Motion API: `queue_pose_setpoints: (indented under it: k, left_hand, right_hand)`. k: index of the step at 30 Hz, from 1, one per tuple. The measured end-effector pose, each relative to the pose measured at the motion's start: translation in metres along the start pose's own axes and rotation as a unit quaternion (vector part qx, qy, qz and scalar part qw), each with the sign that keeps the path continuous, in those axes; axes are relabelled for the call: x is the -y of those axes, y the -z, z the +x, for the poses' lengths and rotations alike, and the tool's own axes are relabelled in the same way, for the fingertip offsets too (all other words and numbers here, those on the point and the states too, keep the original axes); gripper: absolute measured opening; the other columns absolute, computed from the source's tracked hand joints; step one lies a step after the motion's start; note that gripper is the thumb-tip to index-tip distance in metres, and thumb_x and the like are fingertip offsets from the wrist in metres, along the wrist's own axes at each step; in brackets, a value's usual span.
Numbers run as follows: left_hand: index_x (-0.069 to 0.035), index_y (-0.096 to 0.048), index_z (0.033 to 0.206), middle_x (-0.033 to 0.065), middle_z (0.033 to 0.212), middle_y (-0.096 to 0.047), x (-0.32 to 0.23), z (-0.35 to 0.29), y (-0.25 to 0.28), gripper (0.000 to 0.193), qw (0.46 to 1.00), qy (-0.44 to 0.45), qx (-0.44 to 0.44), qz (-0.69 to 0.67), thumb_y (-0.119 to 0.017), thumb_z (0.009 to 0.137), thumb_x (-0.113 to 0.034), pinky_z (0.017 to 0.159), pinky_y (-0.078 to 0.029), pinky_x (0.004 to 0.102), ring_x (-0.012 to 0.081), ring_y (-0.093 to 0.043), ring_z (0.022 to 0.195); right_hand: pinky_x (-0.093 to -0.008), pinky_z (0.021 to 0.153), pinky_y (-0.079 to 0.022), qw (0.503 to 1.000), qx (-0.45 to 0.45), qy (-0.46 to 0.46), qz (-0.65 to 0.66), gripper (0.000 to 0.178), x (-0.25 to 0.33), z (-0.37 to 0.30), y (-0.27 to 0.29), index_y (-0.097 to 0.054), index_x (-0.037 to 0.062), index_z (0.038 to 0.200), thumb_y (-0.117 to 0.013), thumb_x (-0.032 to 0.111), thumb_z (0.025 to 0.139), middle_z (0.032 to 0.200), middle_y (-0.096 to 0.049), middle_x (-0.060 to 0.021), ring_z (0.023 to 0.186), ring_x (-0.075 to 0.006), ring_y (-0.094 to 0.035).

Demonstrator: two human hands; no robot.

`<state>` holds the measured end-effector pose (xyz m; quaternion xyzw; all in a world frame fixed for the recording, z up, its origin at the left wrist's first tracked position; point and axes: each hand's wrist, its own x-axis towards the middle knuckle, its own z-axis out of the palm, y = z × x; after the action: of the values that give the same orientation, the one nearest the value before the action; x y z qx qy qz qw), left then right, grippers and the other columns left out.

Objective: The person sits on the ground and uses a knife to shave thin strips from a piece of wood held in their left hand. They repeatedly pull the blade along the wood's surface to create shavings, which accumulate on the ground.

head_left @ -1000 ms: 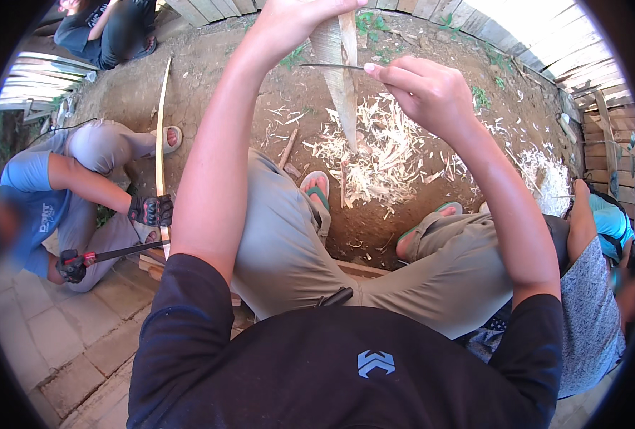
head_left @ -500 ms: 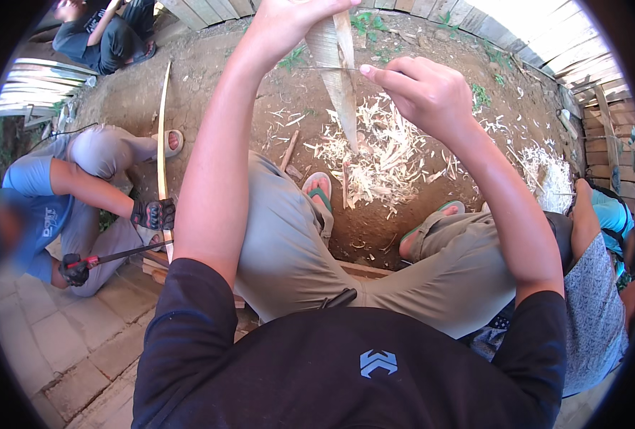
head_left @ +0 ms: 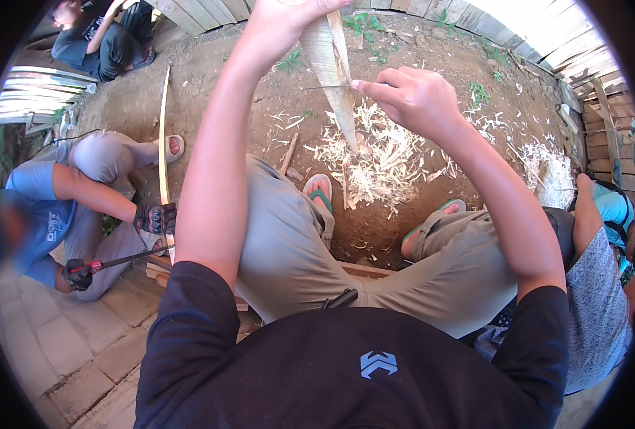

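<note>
A flat, pale piece of wood tapers downward to a point just over the shavings. My left hand is closed around its upper end, partly cut off by the top edge of the view. My right hand is closed on a knife, its handle hidden inside the fingers. The thin dark knife blade lies across the wood about midway along, edge-on to the view, with its tip sticking out past the left side. Beneath the wood's tip, curled wood shavings cover the soil.
At left, a co-worker's gloved hand steadies a long wooden strip; the other holds a red-handled blade. Another person sits at upper left. At right sits someone in a grey patterned top, near more shavings. A plank fence borders the ground.
My right hand has moved down and slightly left, carrying the blade lower along the wood. My left hand and the wood have barely shifted.
</note>
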<state>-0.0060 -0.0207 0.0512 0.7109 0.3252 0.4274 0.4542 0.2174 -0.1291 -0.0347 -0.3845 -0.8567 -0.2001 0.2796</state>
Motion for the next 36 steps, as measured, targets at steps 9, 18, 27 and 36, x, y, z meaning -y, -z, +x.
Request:
queue_pose_setpoints:
  k: [9, 18, 27, 36]
  left_hand:
    - [-0.004, -0.070, 0.092, -0.0006, 0.083, -0.067, -0.005, -0.003, -0.008, 0.025, 0.999, -0.025, 0.007, -0.021, -0.081, 0.091, -0.026, 0.070, -0.051, 0.0273, 0.0094, -0.062, 0.076]
    - [-0.003, -0.068, 0.098, -0.0011, 0.085, -0.064, 0.002, -0.003, -0.001, 0.028, 1.000, -0.019, 0.023, 0.001, -0.080, 0.092, -0.028, 0.072, -0.050, 0.0284, 0.0102, -0.059, 0.078]
    - [-0.001, -0.068, 0.102, 0.0007, 0.090, -0.067, -0.003, -0.005, -0.006, 0.028, 1.000, -0.021, 0.005, -0.008, -0.079, 0.092, -0.025, 0.075, -0.052, 0.0287, 0.0103, -0.062, 0.083]
    - [-0.001, -0.072, 0.101, 0.0007, 0.089, -0.070, -0.006, -0.006, -0.007, 0.025, 1.000, -0.009, -0.009, -0.015, -0.079, 0.091, -0.022, 0.075, -0.052, 0.0274, 0.0100, -0.064, 0.082]
  right_hand:
    - [-0.0297, 0.047, -0.051, 0.999, -0.019, 0.015, -0.021, 0.027, 0.005, 0.002, 0.002, -0.078, 0.0334, 0.106, -0.077, 0.018, 0.083, 0.071, -0.061, 0.0078, 0.060, -0.0128, -0.064]
    - [-0.0311, 0.051, -0.054, 1.000, -0.024, -0.014, 0.006, 0.034, 0.007, 0.006, 0.011, -0.078, 0.0318, 0.110, -0.076, 0.015, 0.080, 0.078, -0.066, 0.0063, 0.064, -0.0143, -0.066]
    - [-0.0302, 0.047, -0.051, 0.998, -0.061, -0.010, -0.002, 0.031, 0.000, 0.001, 0.000, -0.077, 0.0327, 0.105, -0.075, 0.015, 0.080, 0.076, -0.063, 0.0066, 0.059, -0.0143, -0.063]
    - [-0.0303, 0.048, -0.052, 0.996, -0.083, -0.033, 0.021, 0.025, 0.001, 0.003, -0.001, -0.077, 0.0308, 0.103, -0.075, 0.017, 0.082, 0.074, -0.065, 0.0067, 0.061, -0.0146, -0.065]
